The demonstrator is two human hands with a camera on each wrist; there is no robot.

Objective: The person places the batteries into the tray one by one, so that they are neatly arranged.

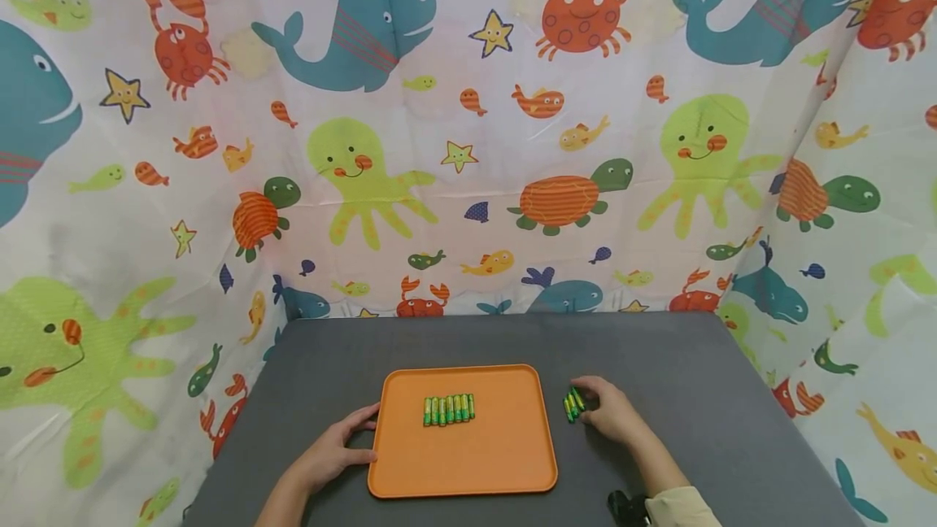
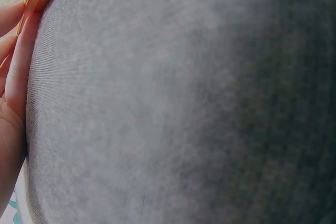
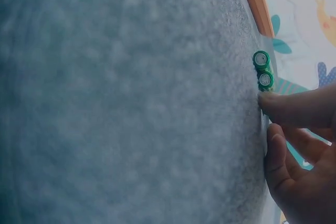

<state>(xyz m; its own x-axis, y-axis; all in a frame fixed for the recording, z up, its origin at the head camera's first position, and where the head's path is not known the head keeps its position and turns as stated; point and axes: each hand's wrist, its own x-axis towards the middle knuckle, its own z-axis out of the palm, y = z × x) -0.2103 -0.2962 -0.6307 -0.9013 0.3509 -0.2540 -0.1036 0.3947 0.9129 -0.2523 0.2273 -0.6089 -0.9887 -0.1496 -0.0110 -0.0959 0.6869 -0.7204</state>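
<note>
An orange tray (image 1: 463,470) lies on the grey table, holding a side-by-side row of several green-and-yellow batteries (image 1: 449,410). At the tray's left edge, my left hand (image 1: 329,454) rests with thumb and fingers spread against the rim; the left wrist view shows its fingers (image 2: 18,72) touching the orange edge. To the right of the tray is a small group of green batteries (image 1: 569,407) on the table. My right hand (image 1: 613,411) pinches the rightmost one between thumb and fingers. In the right wrist view, two battery ends (image 3: 262,69) show just beyond the thumb (image 3: 294,108).
The grey table (image 1: 659,356) reaches back to a hanging cloth (image 1: 468,210) printed with sea animals, which also covers both sides. A black object (image 1: 625,508) is at the right wrist, beside a light sleeve (image 1: 681,508).
</note>
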